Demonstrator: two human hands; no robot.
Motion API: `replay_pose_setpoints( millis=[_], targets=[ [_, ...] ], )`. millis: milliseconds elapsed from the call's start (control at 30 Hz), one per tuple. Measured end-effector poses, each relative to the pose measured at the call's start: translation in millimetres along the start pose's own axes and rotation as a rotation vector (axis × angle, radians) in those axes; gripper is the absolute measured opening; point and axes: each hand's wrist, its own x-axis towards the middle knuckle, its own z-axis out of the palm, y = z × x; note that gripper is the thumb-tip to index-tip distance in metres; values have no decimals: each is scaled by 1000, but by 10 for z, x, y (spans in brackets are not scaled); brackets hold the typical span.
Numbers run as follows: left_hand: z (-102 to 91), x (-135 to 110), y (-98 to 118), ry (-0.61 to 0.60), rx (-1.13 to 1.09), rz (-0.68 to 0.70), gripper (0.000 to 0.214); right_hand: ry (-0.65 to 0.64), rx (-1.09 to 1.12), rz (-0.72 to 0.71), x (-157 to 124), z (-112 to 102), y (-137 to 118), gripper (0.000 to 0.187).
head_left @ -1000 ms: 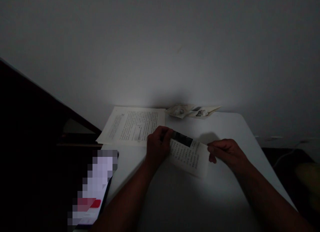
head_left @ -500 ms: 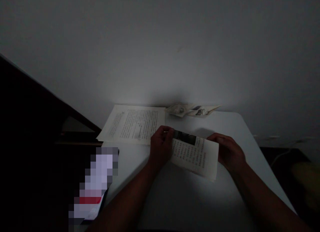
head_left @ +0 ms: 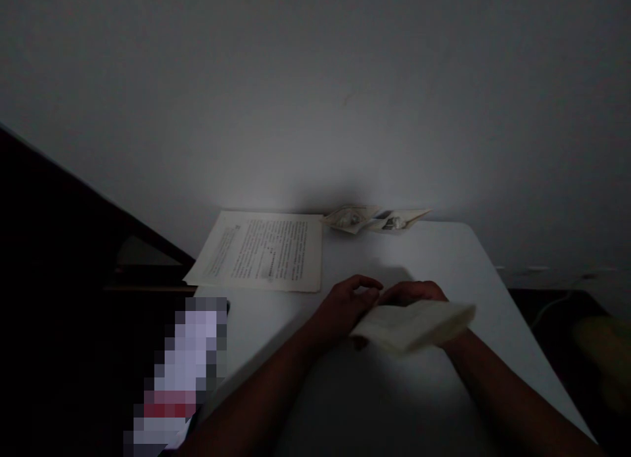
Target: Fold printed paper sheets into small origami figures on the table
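Note:
A folded sheet of paper [head_left: 414, 325] is held above the white table, tilted and a little blurred, its pale side toward me. My left hand [head_left: 348, 306] grips its left end, with thumb and fingers closed at the edge. Behind the sheet, my right hand [head_left: 419, 291] has its fingers curled against the far side; the paper hides part of it. The two hands nearly meet at the paper's upper left corner.
Printed sheets [head_left: 266, 250] lie in a stack at the table's back left. Two folded paper boats [head_left: 351, 218] stand by the wall [head_left: 315, 102]. A lit, pixelated phone [head_left: 182, 371] lies at the left edge of the white table [head_left: 453, 246].
The folded sheet has turned from its printed face to a pale side and tipped flatter. My left hand has moved right and down, and my right hand has come left behind the paper.

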Motion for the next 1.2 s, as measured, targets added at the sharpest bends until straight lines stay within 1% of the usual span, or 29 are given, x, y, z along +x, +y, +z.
replay_pose_setpoints(
  millis=[67,133,233,300,367,433,500,567,700,767,933,1100,1200],
  targets=[
    [-34,-5,11,-38,-74,32,40,65,1,-5,18,-12,29,17],
    [-65,-8,14,-49,-111,100,44,152,4,-5,33,-17,45,22],
    [-81,-19,1,-31,-120,201,57,267,-28,-27,45,-12,46,24],
    [-67,-33,-5,0,-54,256,58,298,-66,-38,46,-4,39,25],
    [-42,-48,-3,66,89,275,49,305,-104,-24,43,8,35,27],
    [-16,-57,1,147,232,231,41,288,-127,-3,39,26,33,29],
    [-2,-58,-2,207,341,195,44,263,-125,4,36,46,26,27],
    [-5,-53,-14,246,392,199,47,246,-115,-5,34,59,12,26],
    [-32,-42,-49,295,350,233,50,238,-131,-21,24,56,-23,26],
    [-38,-41,-63,277,330,252,50,240,-127,-31,19,51,-27,26],
    [-29,-53,-69,165,371,266,54,238,-97,-40,24,53,1,28],
    [-30,-60,-34,111,344,254,56,226,-97,-58,32,45,5,29],
    [-32,-63,-29,109,335,256,55,230,-81,-57,26,50,2,28]
  ],
)
